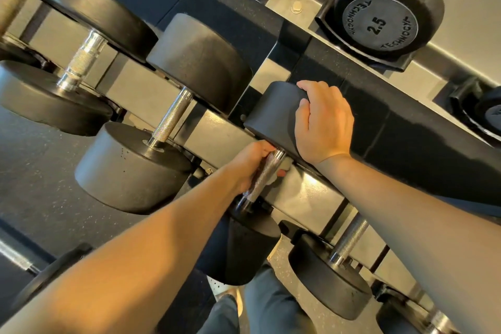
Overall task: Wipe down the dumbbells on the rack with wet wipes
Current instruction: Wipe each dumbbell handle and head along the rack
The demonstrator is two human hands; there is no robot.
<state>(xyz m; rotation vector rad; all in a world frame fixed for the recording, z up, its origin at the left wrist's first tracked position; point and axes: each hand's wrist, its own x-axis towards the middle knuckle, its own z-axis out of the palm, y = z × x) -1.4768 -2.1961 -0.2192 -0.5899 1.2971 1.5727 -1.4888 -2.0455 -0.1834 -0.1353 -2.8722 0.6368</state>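
— What sits nearest, at the bottom edge of the frame?

— The person's grey trousers, with both bare forearms reaching up from the lower corners toward the centre. Just above the trousers is the near black head of the dumbbell being handled. It lies across the grey rack, slanting from lower centre up toward the middle.

— And the hands?

— The left hand is wrapped round the knurled steel handle. Its fingers are pressed together and curled over the bar, and one fingertip shows beneath it. Something pale lies by that fingertip; whether it is a wipe cannot be told.

— The other one?

— The right hand sits on the far head, in the middle of the frame. Its fingers lie close together, bent over the rounded top, with the thumb laid along the side.

— What surrounds it?

— At lower right a neighbouring dumbbell rests just beside it on the same rack. To the left comes a larger dumbbell. Beyond that, near the left edge, is the largest dumbbell, above the dark speckled floor.

— Farthest off?

— On the tier above, at upper right, a small dumbbell sits in a black cradle, its end face marked 2.5.
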